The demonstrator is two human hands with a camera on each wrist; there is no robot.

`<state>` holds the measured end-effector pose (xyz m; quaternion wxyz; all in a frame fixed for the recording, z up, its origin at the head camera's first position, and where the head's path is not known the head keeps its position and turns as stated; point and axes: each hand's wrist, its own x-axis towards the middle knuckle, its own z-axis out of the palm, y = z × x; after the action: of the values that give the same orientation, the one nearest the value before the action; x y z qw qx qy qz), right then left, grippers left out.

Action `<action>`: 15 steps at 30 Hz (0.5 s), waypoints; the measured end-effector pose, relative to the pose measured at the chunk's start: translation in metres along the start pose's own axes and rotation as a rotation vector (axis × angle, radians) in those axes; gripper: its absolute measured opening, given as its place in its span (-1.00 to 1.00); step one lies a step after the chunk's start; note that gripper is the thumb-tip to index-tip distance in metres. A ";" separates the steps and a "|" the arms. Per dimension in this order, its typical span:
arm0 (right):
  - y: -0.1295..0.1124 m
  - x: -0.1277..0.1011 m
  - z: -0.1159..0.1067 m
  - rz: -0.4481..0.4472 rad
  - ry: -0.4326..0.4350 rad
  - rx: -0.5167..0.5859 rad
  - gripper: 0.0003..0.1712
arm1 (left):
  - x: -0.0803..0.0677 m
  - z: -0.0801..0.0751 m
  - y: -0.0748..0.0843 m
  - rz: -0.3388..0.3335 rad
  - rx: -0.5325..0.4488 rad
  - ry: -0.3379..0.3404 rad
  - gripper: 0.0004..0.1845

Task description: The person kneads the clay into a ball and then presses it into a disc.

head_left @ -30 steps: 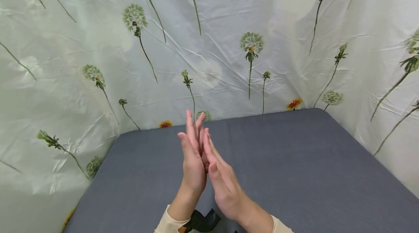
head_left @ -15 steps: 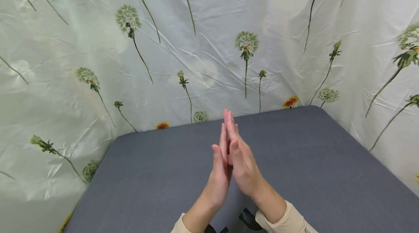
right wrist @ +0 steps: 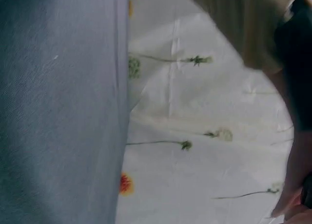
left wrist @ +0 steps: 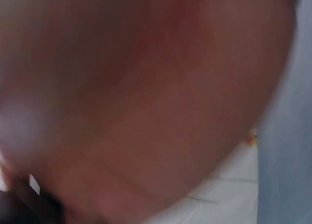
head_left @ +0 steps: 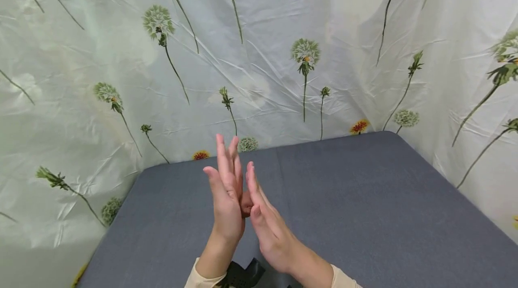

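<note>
In the head view my left hand (head_left: 227,202) and right hand (head_left: 273,234) are raised over the grey surface (head_left: 364,207). The palms face each other, and the straight fingers point up and away. A narrow wedge separates the two palms, with some bent fingers (head_left: 246,204) showing in shadow between them. No object shows in either hand. Blurred skin of a hand (left wrist: 161,102) fills most of the left wrist view. The right wrist view catches a forearm and sleeve (right wrist: 239,24) at its right side.
A pale cloth (head_left: 259,63) printed with dandelions and flowers hangs behind and beside the grey surface. Black straps (head_left: 243,274) sit at the wrists, below cream sleeves (head_left: 202,274).
Both hands swing right with palms nearly flat together half a second ago, then back left to now. The palms now stand further apart, the left hand tilted more to the left.
</note>
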<state>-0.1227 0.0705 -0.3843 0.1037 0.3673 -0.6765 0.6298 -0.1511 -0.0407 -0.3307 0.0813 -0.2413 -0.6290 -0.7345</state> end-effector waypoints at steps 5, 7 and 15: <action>-0.017 -0.001 -0.001 -0.125 0.027 -0.084 -0.33 | 0.005 0.000 -0.016 -0.060 -0.105 -0.028 -0.15; -0.020 0.000 -0.006 -0.173 0.048 -0.146 -0.32 | 0.003 0.007 -0.023 -0.085 -0.157 -0.069 -0.14; -0.014 0.011 -0.044 -0.159 0.196 -0.208 -0.26 | -0.019 0.038 -0.026 -0.076 -0.093 -0.314 -0.20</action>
<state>-0.1362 0.1085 -0.3583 0.2562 0.3434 -0.6936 0.5790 -0.1362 -0.0024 -0.3585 -0.0571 -0.3328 -0.6079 -0.7187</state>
